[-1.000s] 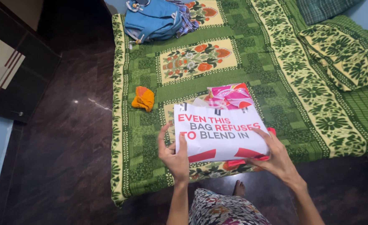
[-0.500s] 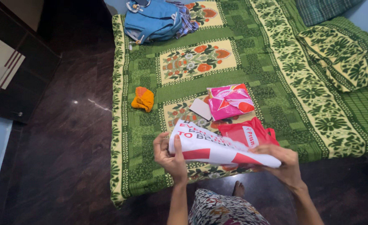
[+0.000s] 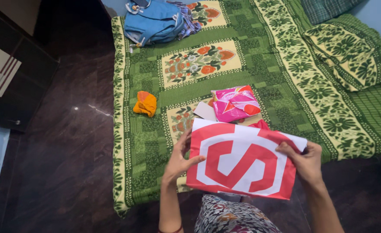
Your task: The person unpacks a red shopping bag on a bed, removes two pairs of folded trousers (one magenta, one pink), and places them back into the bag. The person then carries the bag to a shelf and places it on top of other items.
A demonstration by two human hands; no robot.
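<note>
I hold a flat white plastic mailer bag (image 3: 242,162) with a large red emblem facing up, over the near edge of the bed. My left hand (image 3: 179,157) grips its left edge, thumb on top. My right hand (image 3: 305,160) pinches its right edge near the top corner. Just beyond the bag lie a folded pink patterned cloth (image 3: 235,102), a small white card (image 3: 204,111) and a red plastic bag (image 3: 260,124) mostly hidden under the mailer.
A green floral bedsheet (image 3: 285,77) covers the bed. An orange cloth bundle (image 3: 145,103) sits near its left edge, blue clothes (image 3: 156,21) at the far end, a matching pillow (image 3: 350,51) on the right. Dark polished floor (image 3: 69,142) and a dark cabinet (image 3: 13,69) lie left.
The mailer bag has been flipped over: its printed white side faced up a second ago, now the red emblem side does. Both hands shifted their grip on its edges.
</note>
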